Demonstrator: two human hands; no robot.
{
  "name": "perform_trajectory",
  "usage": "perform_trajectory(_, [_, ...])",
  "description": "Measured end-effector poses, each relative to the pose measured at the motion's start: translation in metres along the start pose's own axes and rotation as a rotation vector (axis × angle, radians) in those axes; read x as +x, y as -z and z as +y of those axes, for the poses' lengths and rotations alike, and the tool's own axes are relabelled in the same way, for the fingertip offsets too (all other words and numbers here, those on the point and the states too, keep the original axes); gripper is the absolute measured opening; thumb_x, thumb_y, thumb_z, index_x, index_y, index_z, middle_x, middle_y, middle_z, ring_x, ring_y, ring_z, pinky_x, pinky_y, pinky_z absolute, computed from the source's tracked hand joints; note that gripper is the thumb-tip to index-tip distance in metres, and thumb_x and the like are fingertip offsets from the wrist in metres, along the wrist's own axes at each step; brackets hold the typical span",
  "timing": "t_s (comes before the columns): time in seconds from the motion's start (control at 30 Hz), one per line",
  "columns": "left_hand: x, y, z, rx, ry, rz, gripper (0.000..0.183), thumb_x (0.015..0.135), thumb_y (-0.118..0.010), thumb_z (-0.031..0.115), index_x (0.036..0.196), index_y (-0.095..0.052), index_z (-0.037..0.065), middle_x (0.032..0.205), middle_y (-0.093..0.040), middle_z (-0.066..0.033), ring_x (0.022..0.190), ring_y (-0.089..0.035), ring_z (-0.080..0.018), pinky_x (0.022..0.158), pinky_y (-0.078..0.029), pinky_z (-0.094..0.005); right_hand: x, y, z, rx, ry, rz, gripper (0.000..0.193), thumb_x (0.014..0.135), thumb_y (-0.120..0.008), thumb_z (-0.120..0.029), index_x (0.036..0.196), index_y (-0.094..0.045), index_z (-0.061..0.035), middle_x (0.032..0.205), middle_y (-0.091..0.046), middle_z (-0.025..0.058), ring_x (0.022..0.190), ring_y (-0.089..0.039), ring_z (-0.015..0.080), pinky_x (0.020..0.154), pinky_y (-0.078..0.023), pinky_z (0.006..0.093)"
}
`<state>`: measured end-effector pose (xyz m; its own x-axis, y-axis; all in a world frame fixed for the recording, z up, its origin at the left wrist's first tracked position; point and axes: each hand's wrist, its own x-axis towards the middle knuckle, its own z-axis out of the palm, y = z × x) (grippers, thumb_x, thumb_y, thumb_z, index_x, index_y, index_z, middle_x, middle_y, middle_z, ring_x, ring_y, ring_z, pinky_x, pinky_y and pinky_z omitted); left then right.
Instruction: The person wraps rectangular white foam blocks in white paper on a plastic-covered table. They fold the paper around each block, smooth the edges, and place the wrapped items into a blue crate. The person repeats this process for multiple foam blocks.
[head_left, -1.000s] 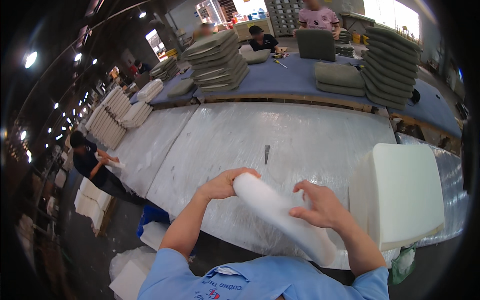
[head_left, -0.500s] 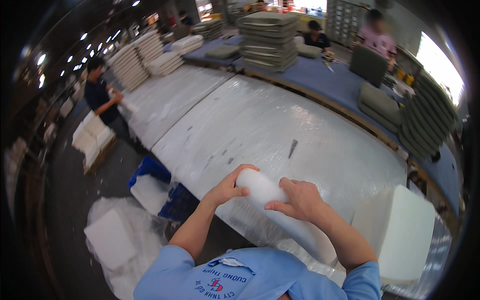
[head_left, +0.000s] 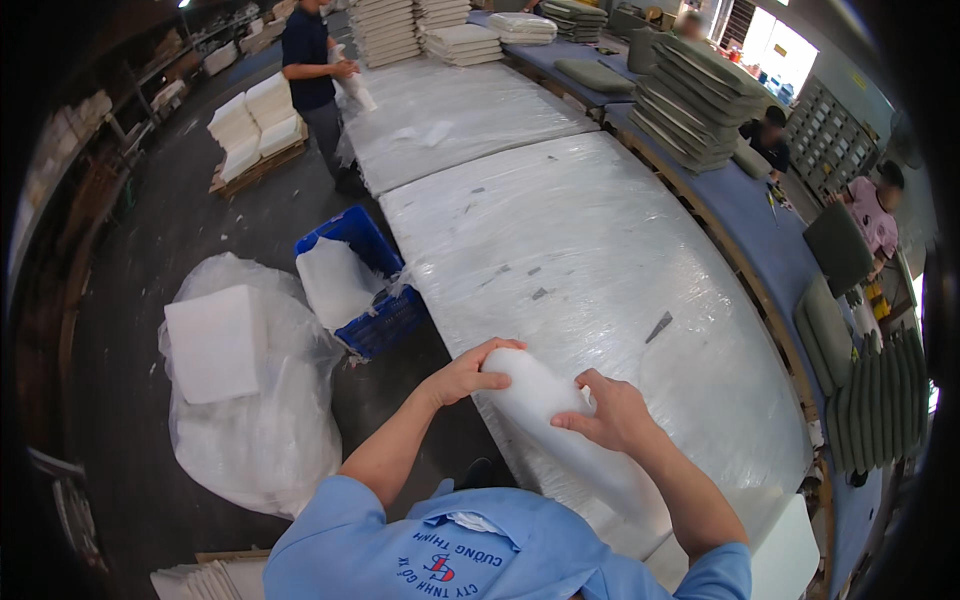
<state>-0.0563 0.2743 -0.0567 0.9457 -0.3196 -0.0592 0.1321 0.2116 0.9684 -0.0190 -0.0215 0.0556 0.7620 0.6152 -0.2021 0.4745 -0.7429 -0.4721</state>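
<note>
Both my hands hold a white padded cushion piece (head_left: 537, 395), seen mostly along its rounded edge. It is tilted, running from its upper end toward my body at the lower right. My left hand (head_left: 478, 373) wraps the upper end, thumb on the near face and fingers over the far side. My right hand (head_left: 612, 413) grips the right side a little lower, with thumb and forefinger curled at the edge. Beneath it lies the plastic-covered worktable (head_left: 570, 240). A stack of white pads (head_left: 785, 550) stands by my right elbow, partly hidden.
Left of the table are a blue crate (head_left: 385, 325) with white wadding and a clear plastic bag (head_left: 290, 425) with a white pad (head_left: 212, 345) on it. A co-worker (head_left: 310, 80) stands at the far left. Grey-green cushions (head_left: 690, 105) are piled on the blue table (head_left: 745, 210).
My view has turned left, so the crate, bag and co-worker sit farther right in the picture. Both hands keep hold of the cushion piece; the right fingers have shifted slightly along its edge.
</note>
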Motion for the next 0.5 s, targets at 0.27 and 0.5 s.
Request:
perform_trajectory(0.27, [-0.008,0.015,0.010,0.088,-0.013,-0.054,0.056,0.093,-0.079,0.022,0.146,-0.062,0.012,0.139,-0.064,-0.0069,0.128,-0.057,-0.0203,0.112,-0.043,-0.0360,0.030,0.009,-0.011,0.399,-0.166,0.162,0.035,0.091,-0.083,-0.037,0.099,-0.075,-0.0037,0.080,-0.071,0.0176,0.073,-0.070,0.0249,0.071,-0.056,0.0370])
perform_trajectory(0.5, [0.004,0.015,0.004,-0.039,-0.077,-0.083,0.033,0.096,-0.075,0.018,0.128,-0.073,0.008,0.139,-0.066,-0.0074,0.131,-0.057,-0.0212,0.114,-0.042,-0.0367,0.043,0.004,-0.064,-0.119,0.061,0.061,0.050,0.088,-0.081,-0.051,0.104,-0.076,-0.0043,0.093,-0.072,0.0158,0.086,-0.074,0.0324,0.075,-0.059,0.0431])
